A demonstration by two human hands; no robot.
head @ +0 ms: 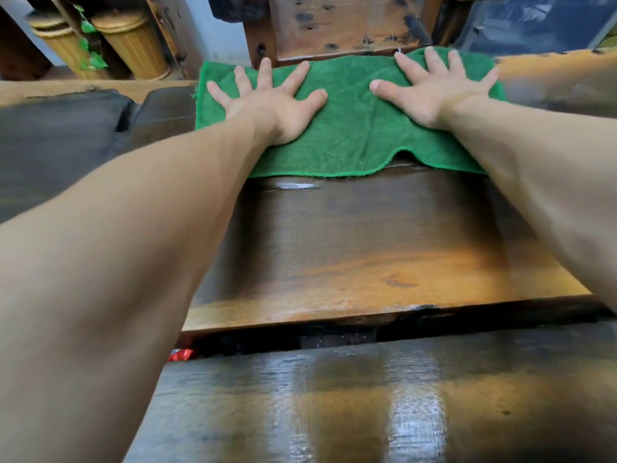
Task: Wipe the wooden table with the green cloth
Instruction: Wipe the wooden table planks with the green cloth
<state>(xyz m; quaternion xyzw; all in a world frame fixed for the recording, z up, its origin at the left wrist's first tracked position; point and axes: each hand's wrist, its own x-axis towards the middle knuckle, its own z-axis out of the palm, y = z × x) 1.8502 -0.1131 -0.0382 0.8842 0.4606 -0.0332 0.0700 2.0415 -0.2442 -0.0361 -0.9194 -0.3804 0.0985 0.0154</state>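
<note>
Green terry cloth [350,128] under flat hands [270,101], glossy wooden table [350,245].

Both hands, left [267,101] and right [434,95], lie flat on the cloth [354,135] spread at the table's [350,255] far edge.

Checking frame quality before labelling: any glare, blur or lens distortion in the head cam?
Head view: strong wide-angle stretch, with forearms ballooning toward the bottom corners; pale glare bands on the wooden table nearest the camera, plus a small bright spot just below the green cloth; left hand and right hand fairly sharp, background baskets soft; light even, with no hard shadows.
</note>
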